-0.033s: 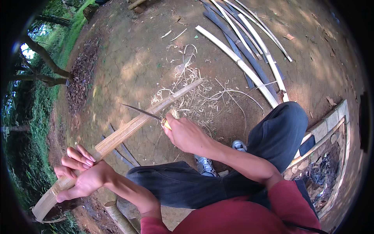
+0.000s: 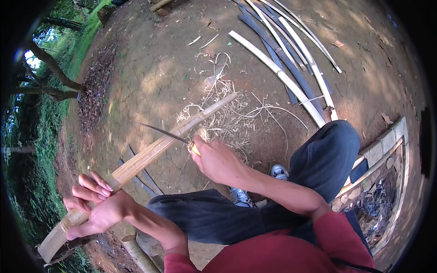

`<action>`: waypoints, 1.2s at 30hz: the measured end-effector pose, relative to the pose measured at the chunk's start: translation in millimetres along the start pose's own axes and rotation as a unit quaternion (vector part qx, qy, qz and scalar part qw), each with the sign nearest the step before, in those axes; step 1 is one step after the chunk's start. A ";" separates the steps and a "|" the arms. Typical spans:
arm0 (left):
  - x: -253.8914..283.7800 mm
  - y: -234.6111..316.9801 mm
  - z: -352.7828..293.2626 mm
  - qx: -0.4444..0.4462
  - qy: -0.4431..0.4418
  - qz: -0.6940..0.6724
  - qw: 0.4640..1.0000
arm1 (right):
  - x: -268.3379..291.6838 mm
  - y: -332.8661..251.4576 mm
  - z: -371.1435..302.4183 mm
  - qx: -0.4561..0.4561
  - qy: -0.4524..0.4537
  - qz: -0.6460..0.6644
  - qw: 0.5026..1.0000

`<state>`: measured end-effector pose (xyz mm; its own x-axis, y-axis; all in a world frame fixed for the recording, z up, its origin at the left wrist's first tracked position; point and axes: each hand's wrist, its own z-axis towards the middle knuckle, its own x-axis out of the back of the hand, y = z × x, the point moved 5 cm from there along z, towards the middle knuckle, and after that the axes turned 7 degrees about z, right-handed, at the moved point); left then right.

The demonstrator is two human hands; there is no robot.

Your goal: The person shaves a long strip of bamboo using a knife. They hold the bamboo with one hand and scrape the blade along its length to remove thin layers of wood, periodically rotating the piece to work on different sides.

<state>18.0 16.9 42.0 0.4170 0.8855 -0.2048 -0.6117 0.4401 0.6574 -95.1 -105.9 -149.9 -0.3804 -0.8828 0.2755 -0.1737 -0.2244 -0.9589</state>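
A long split bamboo strip (image 2: 148, 157) runs slantwise from the lower left up to the middle, its pale face turned up. My left hand (image 2: 102, 207) is wrapped round its near, wider end. In my right hand (image 2: 218, 159), fingers closed, is a knife (image 2: 166, 132) with a yellow handle and a slim dark blade. That blade crosses over the middle of the strip and points left; whether its edge touches the bamboo I cannot tell. Curly shavings (image 2: 232, 118) lie on the ground around the strip's far end.
Several long pale and dark strips (image 2: 291, 82) lie on the ground at the far right. Two dark strips (image 2: 143, 175) are beyond my left knee. A stone-edged pit (image 2: 382, 150) with ash is on the right, a dark flat object (image 2: 359, 170) on its edge. A log (image 2: 139, 255) lies near left.
My right hand and the knife have shifted very slightly down, towards me. My left hand and the bamboo strip have barely moved.
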 end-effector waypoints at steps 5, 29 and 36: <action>-11.0 2.6 -9.6 -0.019 -0.041 -0.017 0.999 | 4.6 19.4 0.1 -0.023 0.053 -0.006 0.998; -3.2 5.6 -11.9 -0.036 0.065 0.133 0.988 | -3.3 56.9 8.1 -0.029 0.059 -0.063 0.996; 11.5 -4.5 4.4 -0.030 0.091 0.165 0.982 | -3.2 2.8 -0.7 0.009 -0.016 0.034 0.999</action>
<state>28.5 24.5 39.9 0.0653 0.9908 -0.1182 -0.7340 0.1280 0.6670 -95.0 -103.5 -153.4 -0.3608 -0.9091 0.2080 -0.1325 -0.1709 -0.9764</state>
